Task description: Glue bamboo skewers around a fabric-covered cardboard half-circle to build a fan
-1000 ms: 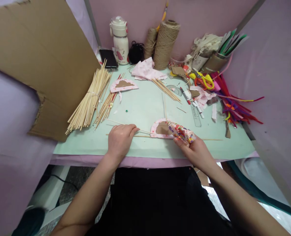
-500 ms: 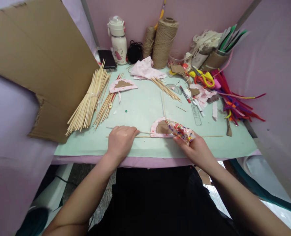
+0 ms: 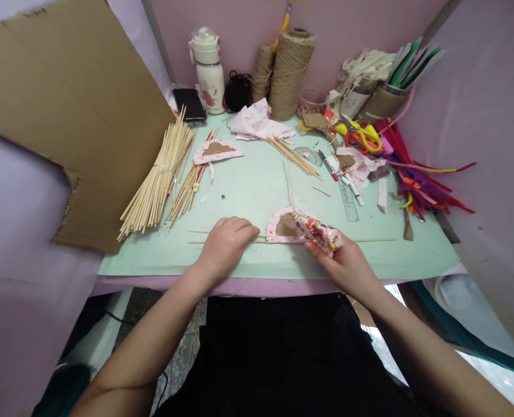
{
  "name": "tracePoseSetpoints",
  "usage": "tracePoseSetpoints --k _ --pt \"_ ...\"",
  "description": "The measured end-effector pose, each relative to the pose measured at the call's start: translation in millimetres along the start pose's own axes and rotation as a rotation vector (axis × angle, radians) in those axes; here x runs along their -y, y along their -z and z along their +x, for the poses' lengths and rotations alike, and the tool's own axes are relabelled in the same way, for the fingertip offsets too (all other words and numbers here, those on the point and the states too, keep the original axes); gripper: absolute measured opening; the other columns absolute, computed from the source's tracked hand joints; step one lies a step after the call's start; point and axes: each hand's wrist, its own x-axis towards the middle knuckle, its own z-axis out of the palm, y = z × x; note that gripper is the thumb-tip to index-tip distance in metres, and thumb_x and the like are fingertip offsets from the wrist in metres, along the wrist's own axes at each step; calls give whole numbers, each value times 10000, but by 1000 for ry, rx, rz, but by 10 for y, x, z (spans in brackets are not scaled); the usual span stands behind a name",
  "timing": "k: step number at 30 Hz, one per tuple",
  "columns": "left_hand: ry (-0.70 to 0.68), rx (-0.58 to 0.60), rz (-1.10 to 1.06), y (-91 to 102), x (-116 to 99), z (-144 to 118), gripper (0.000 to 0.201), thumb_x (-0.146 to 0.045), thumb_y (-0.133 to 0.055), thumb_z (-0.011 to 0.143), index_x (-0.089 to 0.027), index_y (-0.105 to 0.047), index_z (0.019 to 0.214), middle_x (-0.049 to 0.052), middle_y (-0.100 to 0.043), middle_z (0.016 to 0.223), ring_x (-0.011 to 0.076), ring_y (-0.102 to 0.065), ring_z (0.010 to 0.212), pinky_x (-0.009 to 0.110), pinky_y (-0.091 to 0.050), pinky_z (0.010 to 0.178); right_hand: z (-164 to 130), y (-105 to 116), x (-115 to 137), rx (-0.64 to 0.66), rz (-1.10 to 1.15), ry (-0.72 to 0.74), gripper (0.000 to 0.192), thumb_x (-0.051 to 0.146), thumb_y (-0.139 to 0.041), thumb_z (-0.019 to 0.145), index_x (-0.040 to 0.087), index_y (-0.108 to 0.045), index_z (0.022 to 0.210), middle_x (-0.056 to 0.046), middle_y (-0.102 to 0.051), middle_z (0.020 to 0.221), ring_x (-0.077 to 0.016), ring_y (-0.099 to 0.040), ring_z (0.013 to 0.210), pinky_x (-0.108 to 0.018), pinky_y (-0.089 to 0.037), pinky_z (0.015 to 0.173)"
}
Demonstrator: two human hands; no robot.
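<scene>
My left hand (image 3: 228, 243) rests low over the table with its fingers closed on a thin bamboo skewer (image 3: 198, 232), whose right end reaches a half-round cardboard piece (image 3: 285, 225) edged in pink cloth. A second skewer (image 3: 374, 240) lies along the front, partly hidden by that piece and my right hand. My right hand (image 3: 347, 260) grips what looks like a hot glue gun (image 3: 320, 231) with a colourful floral pattern. Its narrow tip is over the right part of the half-round piece. Above the piece, a pale thin stick (image 3: 289, 185) points away from me.
Bundled skewers (image 3: 152, 188) and another half-round piece (image 3: 217, 151) lie left, beside a leaning cardboard sheet (image 3: 78, 110). Behind stand a white bottle (image 3: 211, 81) and twine rolls (image 3: 292, 75). Scissors (image 3: 363, 136), a ruler (image 3: 349, 200) and pipe cleaners (image 3: 430, 188) are at right.
My left hand has slid right along the skewer, closer to the half-round piece. My right hand and the glue gun have hardly moved. The view has shifted slightly.
</scene>
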Motion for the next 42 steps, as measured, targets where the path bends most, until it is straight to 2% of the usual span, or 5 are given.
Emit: tracePoseSetpoints --k 5,12,15,21,42 --pt "-47 -16 8 -42 39 -14 175 -175 -524 951 -200 -697 944 22 -684 893 173 -579 830 307 -399 729 -3 -25 -18 -109 -177 135 206 375 -530 919 203 -610 999 -63 -597 870 -230 -603 814 -328 -476 681" --pt "-24 -10 -61 -51 41 -24 251 -212 -466 972 -208 -717 979 45 -664 899 177 -554 842 316 -420 748 42 -158 -128 -227 -366 240 271 184 -528 863 160 -580 1129 -146 -609 1068 -285 -577 959 -413 -493 810" --pt "16 34 -115 -32 33 -12 265 -222 -455 974 -214 -720 973 40 -655 895 174 -547 855 311 -421 769 58 -215 -164 -209 -365 279 262 183 -505 884 172 -571 1137 -141 -638 1138 -301 -559 1034 -453 -461 887" --pt "31 65 -152 -26 41 6 281 -236 -446 976 -218 -727 965 37 -650 893 174 -546 877 314 -422 790 53 -273 -202 -192 -360 232 262 237 -511 897 173 -569 1145 -129 -671 1082 -295 -576 975 -435 -469 831" --pt "-75 10 -109 -67 86 21 254 -185 -468 967 -200 -722 955 42 -642 874 160 -538 843 295 -422 771 41 -263 -162 -190 -376 262 293 239 -514 892 179 -553 1176 -135 -669 1111 -304 -574 972 -446 -470 826"
